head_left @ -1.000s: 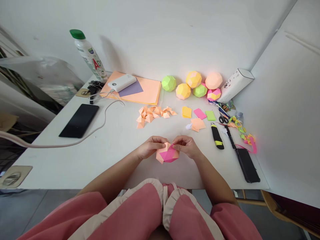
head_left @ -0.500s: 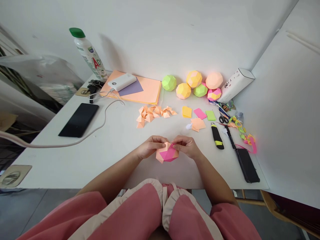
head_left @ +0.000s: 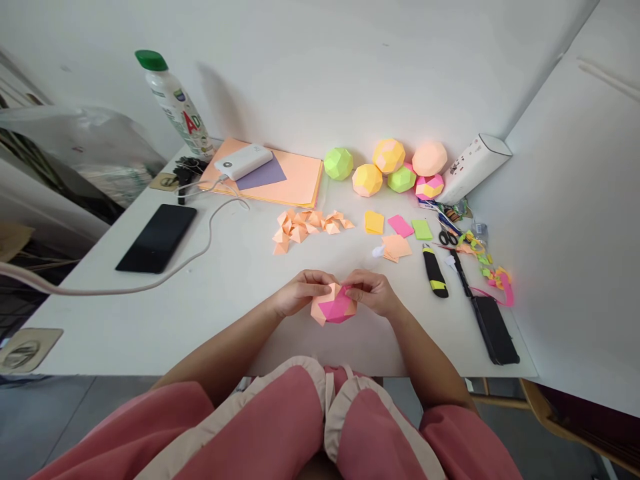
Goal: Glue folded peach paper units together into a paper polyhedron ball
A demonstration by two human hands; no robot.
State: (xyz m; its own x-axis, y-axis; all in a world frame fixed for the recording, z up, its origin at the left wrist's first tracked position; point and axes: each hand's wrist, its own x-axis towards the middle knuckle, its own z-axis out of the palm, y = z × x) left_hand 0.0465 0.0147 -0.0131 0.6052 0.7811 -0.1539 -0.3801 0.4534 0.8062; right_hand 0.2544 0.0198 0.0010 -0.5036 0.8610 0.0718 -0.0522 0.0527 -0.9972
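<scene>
Between my hands, just above the table's near part, is a partly built folded-paper ball (head_left: 334, 307) in peach and pink. My left hand (head_left: 306, 292) pinches its upper left edge between thumb and fingers. At the upper right edge, my right hand (head_left: 373, 291) grips a pink part with thumb and forefinger. The fingertips behind the paper are hidden. Beyond my hands lies a pile of folded peach paper pieces (head_left: 299, 231). Small stacks of paper stand to its right: orange (head_left: 374, 223), pink (head_left: 401, 226), green (head_left: 422, 230) and peach (head_left: 397, 247).
Several finished paper balls (head_left: 367, 180) rest along the wall. On the right lie a utility knife (head_left: 435, 272), scissors (head_left: 447, 237), a black case (head_left: 495, 330) and paper scraps. To the left are a phone (head_left: 157, 239), a cable (head_left: 210, 233), a power bank (head_left: 244, 162) and a bottle (head_left: 177, 110).
Both hands keep nearly the same grip on the paper ball, which has shifted very slightly. The view has moved a little; nothing else has visibly changed.
</scene>
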